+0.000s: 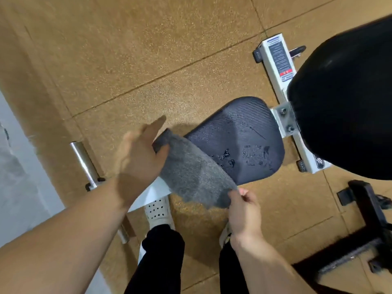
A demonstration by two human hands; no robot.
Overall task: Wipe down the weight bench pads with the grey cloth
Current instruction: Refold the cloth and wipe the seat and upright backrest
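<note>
The grey cloth (192,172) hangs stretched between my two hands just above the near end of the black seat pad (239,134). My left hand (140,153) holds the cloth's far corner with thumb and palm, its fingers spread. My right hand (244,211) pinches the near corner. Drops and small puddles of liquid lie on the seat pad's near right part. The larger black back pad (343,111) rises at the right, tilted up towards me.
The white bench frame (280,66) carries a warning label and bolts. A chrome roller bar (83,162) sticks out at the left. A black rack foot (369,225) stands at the lower right. My white shoes and black trousers are below, on tan rubber floor tiles.
</note>
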